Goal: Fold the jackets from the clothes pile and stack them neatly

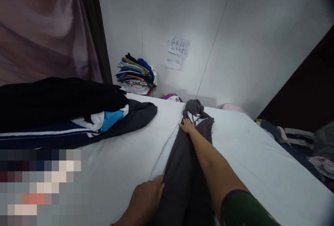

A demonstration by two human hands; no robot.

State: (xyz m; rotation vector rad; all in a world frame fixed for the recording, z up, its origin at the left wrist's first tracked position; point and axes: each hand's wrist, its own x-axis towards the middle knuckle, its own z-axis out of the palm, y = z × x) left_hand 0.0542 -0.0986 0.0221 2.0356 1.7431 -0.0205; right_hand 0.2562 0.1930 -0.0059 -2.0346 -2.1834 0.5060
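A dark grey hooded jacket (180,170) lies lengthwise on the white-covered table (122,170), its hood (193,107) at the far end and drawstrings showing at the neck. A pale lining is visible around the collar. My left hand (150,193) is closed on the jacket's left edge near the front, fingers pinching the cloth. Farther away, my right hand (187,125) rests on the jacket just below the hood, its fingers spread on the fabric. My right forearm crosses over part of the jacket, and its near end runs out of view.
Dark garments (60,104) are heaped at the left, with a blue and white piece among them. A stack of folded clothes (137,72) stands by the wall under handwritten paper notes (179,46). More clothes (294,139) lie beyond the right edge. The lower left corner is pixelated.
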